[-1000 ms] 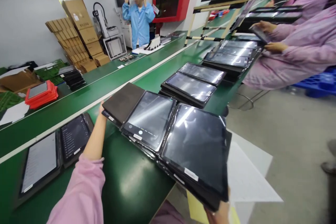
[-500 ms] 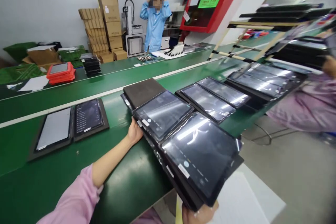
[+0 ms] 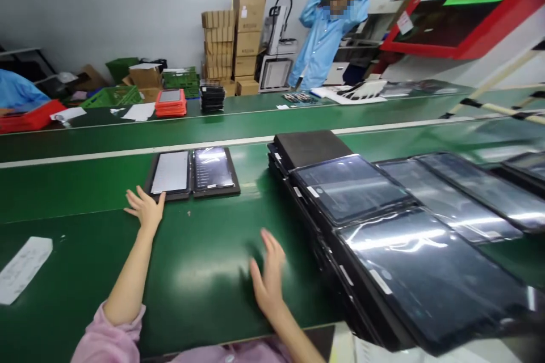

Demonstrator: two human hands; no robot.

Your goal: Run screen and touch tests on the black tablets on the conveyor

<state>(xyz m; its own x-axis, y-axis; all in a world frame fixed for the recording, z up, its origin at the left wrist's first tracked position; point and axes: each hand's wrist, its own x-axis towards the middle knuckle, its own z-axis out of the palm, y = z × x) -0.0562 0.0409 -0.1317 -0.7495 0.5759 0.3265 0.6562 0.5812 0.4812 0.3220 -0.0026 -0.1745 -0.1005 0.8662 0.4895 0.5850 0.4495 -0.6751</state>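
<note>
My left hand (image 3: 147,210) has its fingers spread at the lower left edge of a black tray (image 3: 237,186) holding two tablets side by side. The left tablet (image 3: 171,172) shows a pale screen; the right tablet (image 3: 212,168) shows a dark screen with a list. Over the green bench, my right hand (image 3: 270,278) is raised with fingers apart and nothing in them. To its right rises a stack of black trays with tablets, two of them on top: a rear tablet (image 3: 353,187) and a nearer tablet (image 3: 434,272), both with glare on their screens.
More tablets (image 3: 468,195) lie in trays farther right. A white paper slip (image 3: 25,269) is at the left. Across the conveyor (image 3: 238,127) stand a red stack (image 3: 171,103), a black stack (image 3: 212,98) and cartons (image 3: 251,28). A person in blue (image 3: 323,28) stands beyond.
Both hands have left the tablet stack, which now rests at the right. My left hand has reached to the two-tablet tray. The view has swung left, and the person beyond has raised their arms higher.
</note>
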